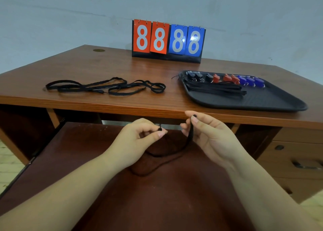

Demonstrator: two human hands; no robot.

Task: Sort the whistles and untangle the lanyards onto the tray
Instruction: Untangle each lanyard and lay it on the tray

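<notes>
While both hands work below the front edge of the reddish-brown wooden desk (87, 68), a thin black cord lanyard (167, 153) sags in a loop between them, over the dark red pull-out shelf (87, 160) under the desktop. The left hand (139, 136) pinches one small black end of that lanyard between thumb and forefinger, its other fingers curled in. The right hand (204, 134) pinches the other end, a black tip showing above its thumb, with the cord running down across its fingers.

On the desktop to the left lies a tangled bunch of flat black lanyards (104, 87), looped over one another. To the right sits a black rectangular plastic tray (262, 101). Along its far side stand rows of small whistles: black whistles (196, 77) at the left, red whistles (225, 78) in the middle, blue whistles (250, 81) at the right. Just in front of them, straightened black lanyards (215, 89) lie side by side on the tray.

At the back of the desk stands a flip scoreboard (168, 40) with two red cards and two blue cards, each showing a white 8, so it reads 88 88.
</notes>
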